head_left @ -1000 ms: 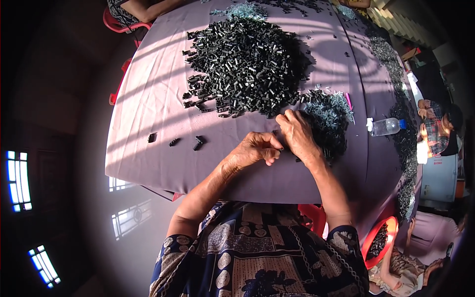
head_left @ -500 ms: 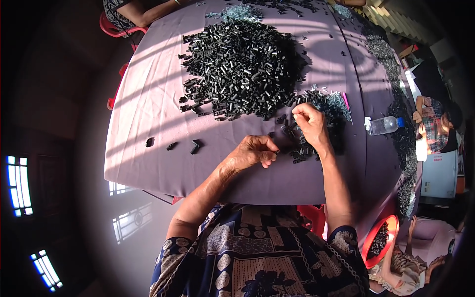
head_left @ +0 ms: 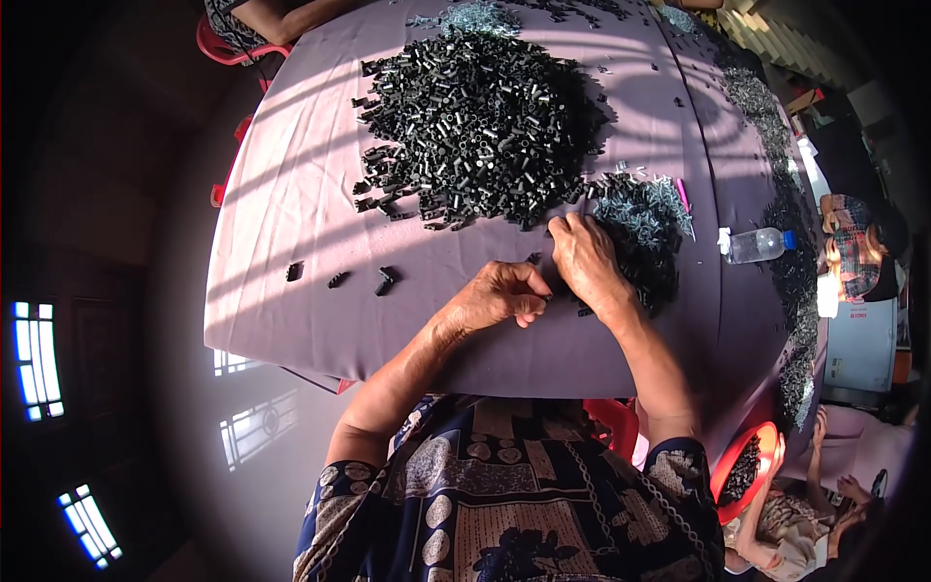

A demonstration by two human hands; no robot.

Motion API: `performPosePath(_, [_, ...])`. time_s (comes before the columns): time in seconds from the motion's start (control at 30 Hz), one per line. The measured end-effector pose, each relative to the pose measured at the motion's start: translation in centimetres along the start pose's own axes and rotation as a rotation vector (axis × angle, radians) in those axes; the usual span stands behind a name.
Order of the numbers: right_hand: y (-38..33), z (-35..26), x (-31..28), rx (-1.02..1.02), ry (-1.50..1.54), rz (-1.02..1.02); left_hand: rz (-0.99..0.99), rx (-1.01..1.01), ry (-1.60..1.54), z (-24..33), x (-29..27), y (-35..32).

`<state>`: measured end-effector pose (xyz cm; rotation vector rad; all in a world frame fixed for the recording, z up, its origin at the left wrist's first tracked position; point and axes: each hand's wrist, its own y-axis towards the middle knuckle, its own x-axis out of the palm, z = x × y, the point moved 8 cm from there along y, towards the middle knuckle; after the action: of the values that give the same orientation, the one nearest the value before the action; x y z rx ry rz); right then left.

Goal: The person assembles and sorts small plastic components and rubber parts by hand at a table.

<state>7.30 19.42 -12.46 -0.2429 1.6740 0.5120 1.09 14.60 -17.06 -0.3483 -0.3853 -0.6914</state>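
Note:
My left hand [head_left: 500,294] is closed in a pinch over the near part of the table, with a small black plastic piece [head_left: 549,299] just showing at its fingertips. Close beside it, my right hand [head_left: 588,258] has its fingers bent downward and together; what they hold, if anything, is hidden. It is over the left edge of a smaller heap of black pieces [head_left: 652,272], topped with thin blue-grey pins [head_left: 640,210]. Beyond both hands spreads a large mound of short black tubular plastic pieces [head_left: 475,126].
Three black pieces [head_left: 386,280] lie apart at the left on the mauve tablecloth [head_left: 281,223]. Right of the small heap are a pink stick [head_left: 684,196] and a clear blue-capped bottle [head_left: 756,245]. Other people sit around the table, one near a red basin [head_left: 766,456].
My right hand has moved left and slightly nearer, from over the small heap to beside my left hand. The left hand has barely moved.

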Motion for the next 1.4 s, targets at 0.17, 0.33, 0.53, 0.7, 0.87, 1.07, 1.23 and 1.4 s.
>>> performPosePath(0.17, [-0.4,0.7,-0.5,0.083,0.233,0.125,0.087,-0.009,-0.025,-0.2,-0.6,-0.5])
performPosePath(0.33, [-2.2,3.1,-0.6,0.381,0.859,0.205,0.229,-0.020,-0.033,-0.4,-2.0,-1.2])
performPosePath(0.53, [-3.6,1.2,0.6,0.403,1.380,0.181,0.259,0.026,-0.160,-0.9,-2.7,-0.6])
performPosePath(0.7, [-3.4,0.0,0.4,0.371,1.375,0.181,0.279,0.040,-0.220,-0.8,-3.0,-0.2])
performPosePath(0.87, [-3.4,-0.2,0.8,0.277,1.276,0.238,0.247,0.035,-0.196,-0.8,-2.7,0.3])
performPosePath(1.07, [-4.6,-0.6,0.4,0.282,1.326,0.228,0.187,0.030,-0.167,-0.6,-2.2,0.4])
performPosePath(1.23, [-5.2,-1.0,-0.4,0.201,1.019,0.301,0.192,0.012,-0.210,-0.9,-2.6,0.4])
performPosePath(1.4, [-5.4,-2.7,-2.0,0.000,0.671,0.511,0.173,-0.002,-0.185,-1.2,-2.7,0.2])
